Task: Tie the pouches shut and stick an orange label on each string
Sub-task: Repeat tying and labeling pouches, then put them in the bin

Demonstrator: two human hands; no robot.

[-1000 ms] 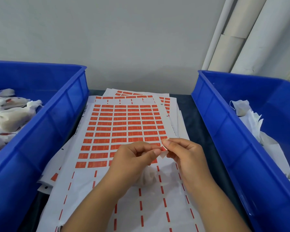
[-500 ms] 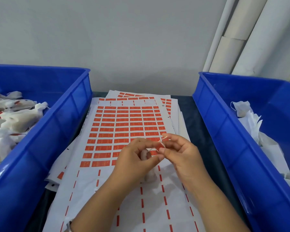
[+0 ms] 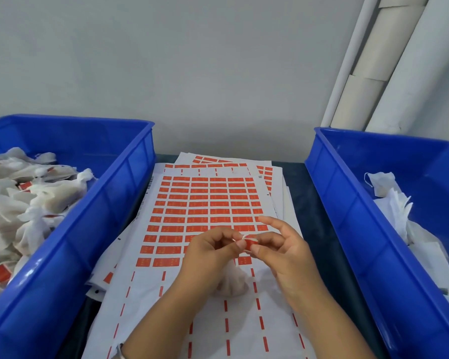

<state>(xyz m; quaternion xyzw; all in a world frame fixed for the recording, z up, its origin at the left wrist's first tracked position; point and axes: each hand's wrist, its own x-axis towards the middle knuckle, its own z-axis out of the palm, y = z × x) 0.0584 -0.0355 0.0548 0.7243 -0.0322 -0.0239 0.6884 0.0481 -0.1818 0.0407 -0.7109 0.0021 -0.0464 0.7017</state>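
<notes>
At the left edge of the frame a blue bin point(image 3: 70, 255) holds a heap of white pouches point(image 3: 31, 203) that are already tied, several showing orange labels on them. Just right of it, in the lower middle of the frame, a stack of label sheets point(image 3: 200, 203) lies on the dark table point(image 3: 319, 229); the top sheet carries rows of orange labels in its upper part, while its lower part is bare backing with only short orange dashes left.

Over that sheet, in the lower centre, the two hands meet. The left hand point(image 3: 210, 255) has its fingers curled, thumb and forefinger pinching one side of a small orange label point(image 3: 250, 243). The right hand point(image 3: 283, 250) pinches the other side of the same label between thumb and forefinger, its remaining fingers spread and lifted upward. A thin white string point(image 3: 240, 237) shows at the label's top edge, between the fingertips of both hands. Below the left hand's fingers a small white pouch point(image 3: 231, 283) rests on the sheet, its neck hidden by the hands.

At the right edge of the frame a second blue bin point(image 3: 347, 229) holds a loose pile of white untied pouches point(image 3: 399, 213). White pipes point(image 3: 373, 73) stand in the upper right against the pale wall.
</notes>
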